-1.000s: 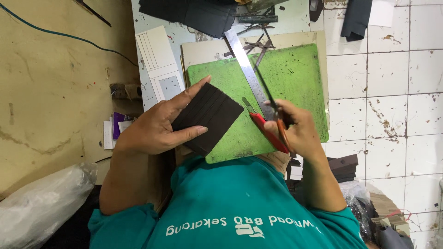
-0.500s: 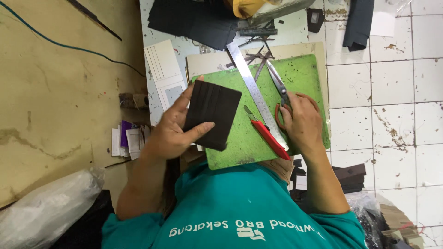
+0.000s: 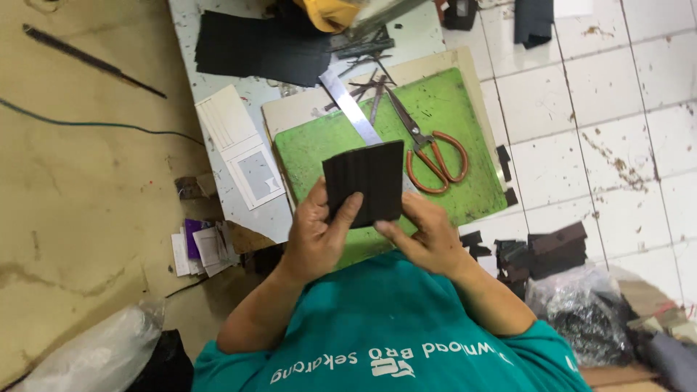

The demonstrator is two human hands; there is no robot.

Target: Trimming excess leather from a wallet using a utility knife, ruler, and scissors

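Observation:
A black ribbed leather piece (image 3: 365, 181), roughly square, is held up over the green cutting mat (image 3: 457, 109). My left hand (image 3: 319, 236) grips its lower left edge with the thumb across the front. My right hand (image 3: 425, 236) pinches its lower right corner. Scissors with orange handles (image 3: 428, 149) lie on the mat just right of the piece, out of my hands. A steel ruler (image 3: 348, 105) lies on the mat and runs under the piece.
Black sheets (image 3: 261, 47) and white card templates (image 3: 243, 145) lie on the grey table. Thin metal tools (image 3: 370, 83) sit at the mat's top. Black offcuts (image 3: 548, 250) are stacked on the tiled floor at right, near plastic bags (image 3: 581, 312).
My right hand has let go of the scissors, which now lie on the mat. Both hands have brought the black piece upright in front of me.

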